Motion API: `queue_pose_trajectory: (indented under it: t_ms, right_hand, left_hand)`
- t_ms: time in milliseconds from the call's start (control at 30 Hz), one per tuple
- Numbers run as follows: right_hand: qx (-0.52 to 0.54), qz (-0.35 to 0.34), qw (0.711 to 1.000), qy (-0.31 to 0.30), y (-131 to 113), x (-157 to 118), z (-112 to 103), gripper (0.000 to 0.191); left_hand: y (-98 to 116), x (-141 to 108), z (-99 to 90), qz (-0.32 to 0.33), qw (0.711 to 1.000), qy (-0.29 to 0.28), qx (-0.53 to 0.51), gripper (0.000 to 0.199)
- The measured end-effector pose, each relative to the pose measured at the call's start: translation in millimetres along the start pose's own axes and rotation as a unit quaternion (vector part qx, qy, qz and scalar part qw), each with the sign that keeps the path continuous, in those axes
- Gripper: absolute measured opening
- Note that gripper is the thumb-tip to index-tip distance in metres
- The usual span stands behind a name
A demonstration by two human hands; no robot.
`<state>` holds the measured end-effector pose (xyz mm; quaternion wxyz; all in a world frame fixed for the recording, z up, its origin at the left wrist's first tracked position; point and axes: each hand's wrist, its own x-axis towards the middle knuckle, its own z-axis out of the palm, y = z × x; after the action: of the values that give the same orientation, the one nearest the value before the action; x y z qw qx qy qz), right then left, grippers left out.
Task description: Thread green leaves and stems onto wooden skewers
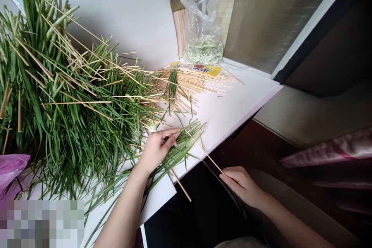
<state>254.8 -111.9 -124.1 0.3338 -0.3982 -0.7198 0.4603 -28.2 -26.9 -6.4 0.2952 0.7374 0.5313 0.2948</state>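
My left hand [157,149] is closed on a small bunch of garlic chives [186,141] at the table's front edge, thumb and forefinger pinched together over the stalks. Lower right, my right hand [242,184] pinches a thin bamboo skewer [210,158] by one end. The skewer slants up and left, and its far tip is at the chives; whether it pierces them I cannot tell. Another stick [181,186] juts past the table edge beneath my left wrist. Left of my left hand spreads a big heap of chives [95,135] with many skewers strewn over it.
Many bamboo skewers [194,85] lie fanned out on the white table [226,112], with a few chives [172,83] across them. A clear plastic bag [203,48] of pale green shreds stands behind. A white board [122,11] leans at the back. Purple plastic [13,168] lies far left.
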Motion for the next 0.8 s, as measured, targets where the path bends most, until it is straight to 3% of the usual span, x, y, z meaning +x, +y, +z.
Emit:
queue_pose_trajectory:
  t_ms: [800]
  right_hand:
    - [0.020, 0.018, 1.000, -0.010, 0.1, -1.5, -0.5, 0.046]
  left_hand:
    - [-4.8, 1.2, -0.5, 0.092, 0.994, -0.002, 0.050, 0.032]
